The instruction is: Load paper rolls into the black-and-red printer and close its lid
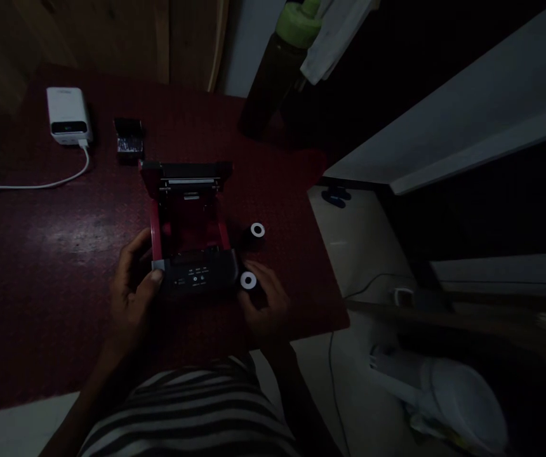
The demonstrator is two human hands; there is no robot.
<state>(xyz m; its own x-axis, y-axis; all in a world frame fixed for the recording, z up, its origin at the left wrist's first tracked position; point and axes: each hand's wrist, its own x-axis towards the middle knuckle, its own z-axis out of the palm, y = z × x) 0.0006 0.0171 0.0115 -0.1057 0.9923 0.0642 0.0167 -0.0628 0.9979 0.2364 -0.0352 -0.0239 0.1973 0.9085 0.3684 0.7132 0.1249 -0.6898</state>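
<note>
A red and black portable printer [200, 279], its lid [187, 171] raised, stands on the dark red table with its hollow red inside showing. My left hand [133, 292] is closed on the printer's near left corner, thumb on top and fingers along the side. Beside the near right corner, my right hand [268, 295] has its fingers around a small paper roll [248, 281] with a white ring-shaped end. A second small roll [257, 230] with the same white end stands just beyond that hand, right of the printer.
At the far left are a white power bank [67, 114] with a white cable [49, 186] and a small open black case [129, 141]. A tall dark bottle [273, 76] with a green cap stands at the back. The table's right edge drops to a pale floor with cables.
</note>
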